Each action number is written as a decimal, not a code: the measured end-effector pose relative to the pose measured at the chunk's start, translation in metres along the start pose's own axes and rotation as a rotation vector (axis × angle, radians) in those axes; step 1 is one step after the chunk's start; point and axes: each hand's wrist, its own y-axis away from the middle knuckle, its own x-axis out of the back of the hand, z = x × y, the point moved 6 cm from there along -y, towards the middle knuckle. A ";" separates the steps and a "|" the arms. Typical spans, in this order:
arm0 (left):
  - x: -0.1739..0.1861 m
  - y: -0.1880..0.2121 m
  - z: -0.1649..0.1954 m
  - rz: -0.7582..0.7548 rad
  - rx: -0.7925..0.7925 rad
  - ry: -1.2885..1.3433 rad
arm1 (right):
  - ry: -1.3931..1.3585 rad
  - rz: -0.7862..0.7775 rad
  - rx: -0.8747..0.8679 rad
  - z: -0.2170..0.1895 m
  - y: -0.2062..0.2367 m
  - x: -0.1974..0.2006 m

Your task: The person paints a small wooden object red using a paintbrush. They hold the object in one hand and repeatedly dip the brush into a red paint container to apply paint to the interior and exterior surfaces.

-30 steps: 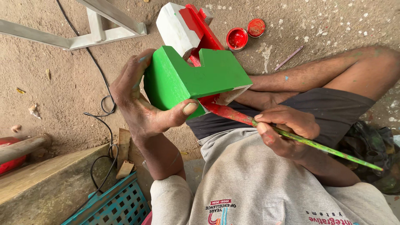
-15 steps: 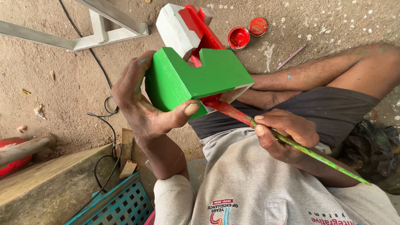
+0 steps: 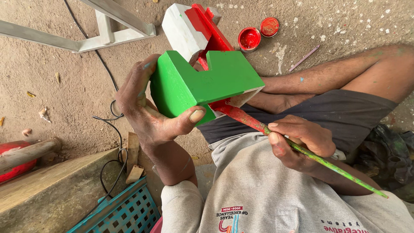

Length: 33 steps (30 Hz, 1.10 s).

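Observation:
My left hand [image 3: 148, 110] grips a notched wooden block [image 3: 202, 84] painted green, thumb pressed on its near face. My right hand [image 3: 299, 140] holds a long paint-stained brush [image 3: 302, 151]; its red tip reaches under the block's lower right edge, where bare white wood and red paint show. Behind the block stands a white and red painted wooden piece [image 3: 192, 28] on the ground.
Two small open pots of red paint [image 3: 249, 38] sit on the sandy ground beyond my crossed legs. A grey metal frame [image 3: 99, 32] lies at upper left, a black cable [image 3: 110, 129] runs past it, a teal crate [image 3: 125, 211] is at bottom left.
The brush and my right hand have shifted slightly to the right and down; the green block stays held in about the same place.

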 end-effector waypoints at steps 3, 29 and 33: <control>-0.001 -0.001 0.001 0.012 -0.019 0.020 | 0.004 0.016 -0.012 0.001 0.001 -0.002; -0.001 0.004 0.001 0.021 -0.064 0.052 | 0.016 -0.134 0.020 -0.011 -0.007 -0.003; -0.002 0.007 0.000 0.050 -0.090 0.073 | 0.027 -0.133 0.017 -0.014 -0.007 -0.001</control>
